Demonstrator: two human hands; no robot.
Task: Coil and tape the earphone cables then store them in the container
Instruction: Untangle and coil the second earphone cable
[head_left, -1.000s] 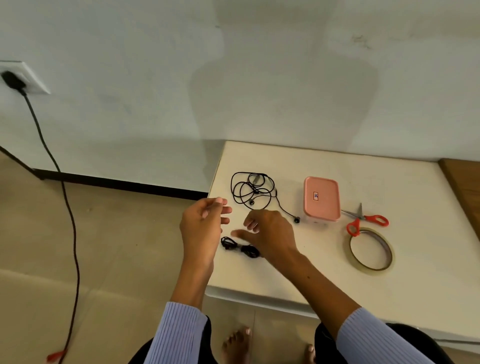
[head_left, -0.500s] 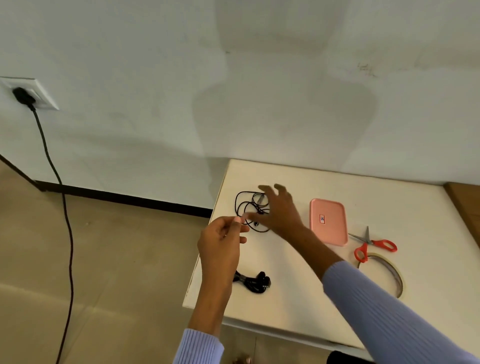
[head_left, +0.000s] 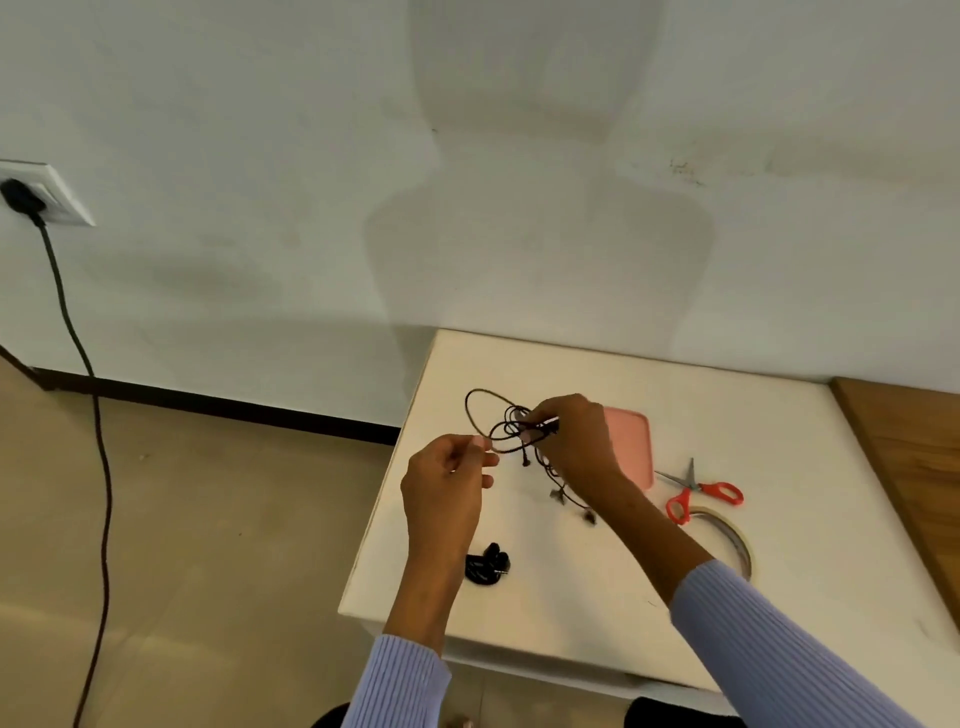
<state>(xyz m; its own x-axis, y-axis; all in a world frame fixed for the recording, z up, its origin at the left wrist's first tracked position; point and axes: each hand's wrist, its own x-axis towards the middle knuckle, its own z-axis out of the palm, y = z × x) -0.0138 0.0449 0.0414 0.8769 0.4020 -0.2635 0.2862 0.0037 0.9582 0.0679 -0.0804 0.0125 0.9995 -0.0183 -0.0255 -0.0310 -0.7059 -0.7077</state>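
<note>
Earphone cable (head_left: 498, 423) lifted off table (head_left: 779, 441); scissors (head_left: 698, 493) beside.

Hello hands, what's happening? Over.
Right hand grips tangled earphone cable. Left hand pinches its end. Pink container closed. Nothing blocking.

Soft, even daylight from behind the person casts their broad, faint shadow on the wall (head_left: 519, 156); the wide-angle lens bends the edges, fine detail slightly soft, no glare
</note>
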